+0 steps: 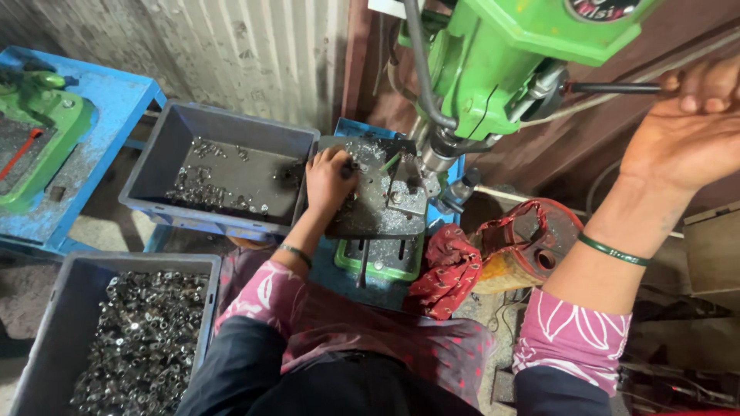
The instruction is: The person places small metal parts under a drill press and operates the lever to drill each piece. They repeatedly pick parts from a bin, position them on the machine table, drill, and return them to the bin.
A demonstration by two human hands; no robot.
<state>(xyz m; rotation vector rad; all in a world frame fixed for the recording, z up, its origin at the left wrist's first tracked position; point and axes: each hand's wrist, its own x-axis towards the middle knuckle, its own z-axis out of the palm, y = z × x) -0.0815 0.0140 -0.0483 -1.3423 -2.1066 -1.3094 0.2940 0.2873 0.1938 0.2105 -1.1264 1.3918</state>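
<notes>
Nearest the lap, grey crate [46, 347] of metal parts. Beyond, left hand [327, 181] pinches a small workpiece [353, 166] on the drill table [370, 212]; right hand [686, 127] wraps the feed lever [613, 88]. Risk: fingers beside the spindle [437, 150], swarf could cut.

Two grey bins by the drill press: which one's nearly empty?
The upper grey bin, beside the left hand: only scattered metal parts on its floor. The lower-left bin is heaped with them.

1. Drill press head [509, 46]: painted metal, glossy green.
2. Work plate [378, 208]: dull grey metal, strewn with bright shavings.
3. Crates [223, 123]: matt grey plastic.
4. Small parts [142, 339]: shiny metal.
5. Rag [447, 270]: red patterned cloth, crumpled.
</notes>
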